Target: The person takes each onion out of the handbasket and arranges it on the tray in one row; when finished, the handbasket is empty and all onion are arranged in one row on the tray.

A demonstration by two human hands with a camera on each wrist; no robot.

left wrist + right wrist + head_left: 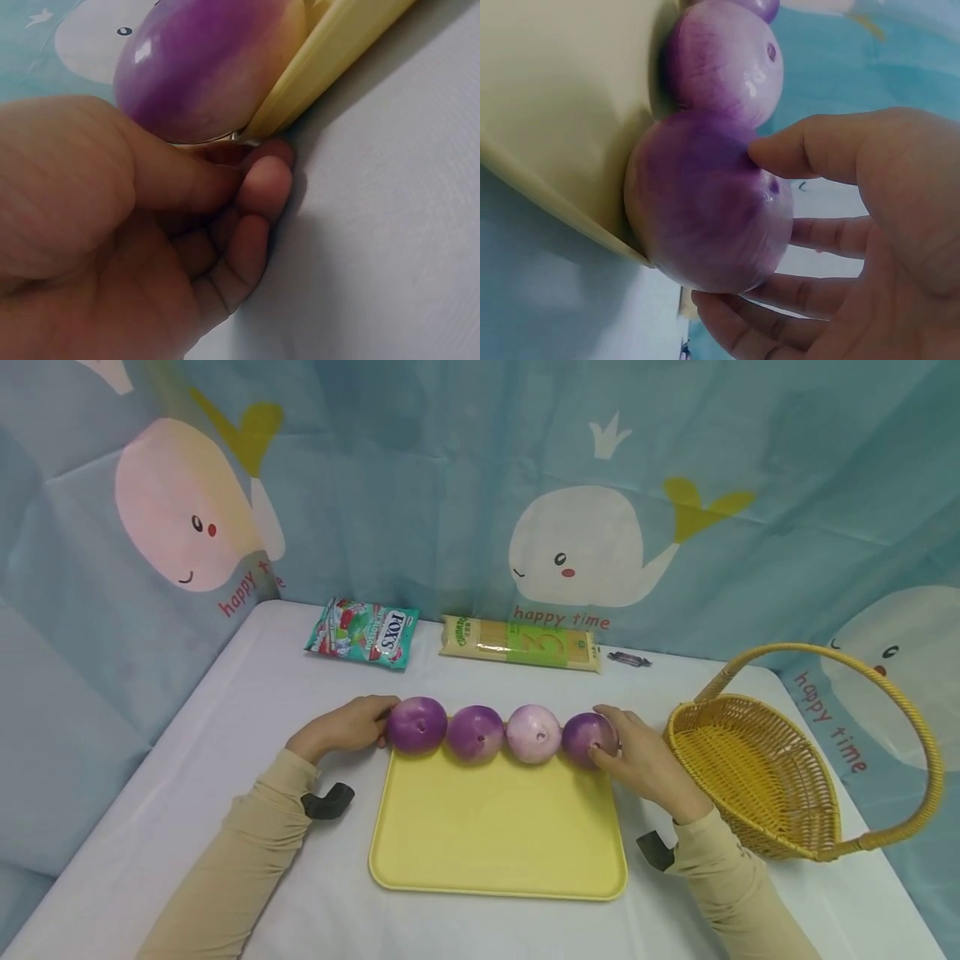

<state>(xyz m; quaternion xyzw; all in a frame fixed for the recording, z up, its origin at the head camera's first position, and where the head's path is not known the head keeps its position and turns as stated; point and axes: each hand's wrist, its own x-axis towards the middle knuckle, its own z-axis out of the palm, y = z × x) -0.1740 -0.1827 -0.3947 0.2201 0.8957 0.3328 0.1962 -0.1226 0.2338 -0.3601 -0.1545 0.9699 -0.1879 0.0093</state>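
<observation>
Several round purple fruits stand in a row along the back edge of a yellow tray point(495, 827); their exact kind is unclear. My right hand point(645, 760) holds the rightmost purple fruit point(709, 206), thumb on its near side, other fingers around its far and outer side. A paler purple fruit point(533, 735) touches it on the left. My left hand point(356, 724) is at the tray's back left corner, against the leftmost purple fruit point(417, 726). In the left wrist view its fingers point(262, 187) curl in toward the thumb; whether they pinch the tray rim is hidden.
A wicker basket point(828, 777) with a tall handle stands to the right, close to my right forearm. At the back lie a green candy bag point(363, 633), a pack of noodles point(521, 643) and a small dark wrapped candy point(629, 658). A patterned curtain point(420, 485) closes off the back.
</observation>
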